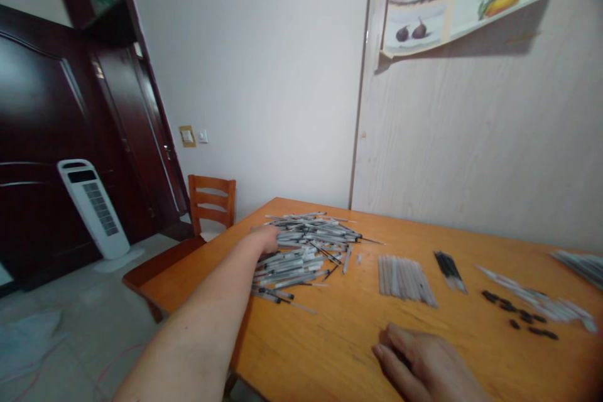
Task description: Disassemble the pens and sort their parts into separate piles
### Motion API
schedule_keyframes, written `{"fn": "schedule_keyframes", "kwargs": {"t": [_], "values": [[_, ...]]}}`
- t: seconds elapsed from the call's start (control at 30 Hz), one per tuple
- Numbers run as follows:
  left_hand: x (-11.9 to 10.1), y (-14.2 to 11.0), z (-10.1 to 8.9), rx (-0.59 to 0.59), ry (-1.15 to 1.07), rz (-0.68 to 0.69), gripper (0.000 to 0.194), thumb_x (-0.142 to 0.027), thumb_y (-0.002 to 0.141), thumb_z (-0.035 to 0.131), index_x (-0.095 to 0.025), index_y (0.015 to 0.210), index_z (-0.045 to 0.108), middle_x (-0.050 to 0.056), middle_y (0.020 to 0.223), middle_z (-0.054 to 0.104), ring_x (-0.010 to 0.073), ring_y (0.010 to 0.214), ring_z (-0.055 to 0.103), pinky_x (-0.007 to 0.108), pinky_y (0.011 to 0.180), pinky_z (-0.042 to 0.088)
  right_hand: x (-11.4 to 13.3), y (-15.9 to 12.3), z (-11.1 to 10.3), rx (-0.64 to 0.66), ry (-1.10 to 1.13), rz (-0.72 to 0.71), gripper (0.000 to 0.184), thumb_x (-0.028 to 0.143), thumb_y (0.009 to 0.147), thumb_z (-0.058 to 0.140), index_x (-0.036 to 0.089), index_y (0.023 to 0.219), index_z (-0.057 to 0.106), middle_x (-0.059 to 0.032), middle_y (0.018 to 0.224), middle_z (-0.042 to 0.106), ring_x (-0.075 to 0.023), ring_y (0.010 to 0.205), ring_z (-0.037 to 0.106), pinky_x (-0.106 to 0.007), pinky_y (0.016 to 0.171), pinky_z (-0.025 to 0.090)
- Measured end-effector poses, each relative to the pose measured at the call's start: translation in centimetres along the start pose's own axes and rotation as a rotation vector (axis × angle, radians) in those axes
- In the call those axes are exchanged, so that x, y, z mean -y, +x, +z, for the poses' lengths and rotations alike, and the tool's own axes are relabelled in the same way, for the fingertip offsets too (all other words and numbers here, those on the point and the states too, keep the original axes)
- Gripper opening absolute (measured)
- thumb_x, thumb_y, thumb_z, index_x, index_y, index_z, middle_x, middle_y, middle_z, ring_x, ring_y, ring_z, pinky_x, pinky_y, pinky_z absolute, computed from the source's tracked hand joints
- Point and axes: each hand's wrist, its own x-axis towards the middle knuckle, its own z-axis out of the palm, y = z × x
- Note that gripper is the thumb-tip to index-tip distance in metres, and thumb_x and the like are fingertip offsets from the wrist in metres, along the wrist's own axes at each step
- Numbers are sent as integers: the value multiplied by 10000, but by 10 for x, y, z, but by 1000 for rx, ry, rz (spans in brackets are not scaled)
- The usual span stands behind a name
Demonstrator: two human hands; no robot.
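My left hand (pixel 265 240) reaches across the table to the left side of a heap of pen parts (pixel 318 231), mostly whitish clear barrels with dark tips and thin refills. Its fingers are turned away and blurred, so what they hold, if anything, is hidden. A nearer bunch of the same pen parts (pixel 288 267) lies just below that hand. My right hand (pixel 424 361) rests on the table at the front, loosely curled, a gap between thumb and forefinger and nothing visible in it. Beyond it is a neat row of clear pen barrels (pixel 406 279).
Right of the row lie dark slim refills or tubes (pixel 450 270), small black pieces (pixel 518 314), clear thin parts (pixel 541 298) and another bundle (pixel 581 264). The wooden table (pixel 330 339) meets the wall behind. A chair (pixel 211 201) and white tower fan (pixel 94 207) stand left.
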Motion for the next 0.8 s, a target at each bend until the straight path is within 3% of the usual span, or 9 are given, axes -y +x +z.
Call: {"fn": "schedule_keyframes", "kwargs": {"t": [0.5, 0.8], "values": [[-4, -2, -6, -23, 86, 30, 246, -262, 724, 665, -233, 956, 740, 125, 1100, 723, 299, 1105, 630, 420, 1008, 432, -2, 0, 1, -16, -19, -8, 373, 465, 987, 364, 226, 780, 563, -20, 744, 668, -163, 702, 629, -281, 625, 352], [-2, -4, -6, -50, 59, 36, 232, -289, 739, 671, -215, 948, 738, 143, 1095, 718, 324, 1074, 640, 433, 963, 457, -1, 1, 1, -18, -24, -5, 365, 451, 986, 364, 226, 769, 552, -19, 738, 668, -164, 705, 634, -283, 629, 346]]}}
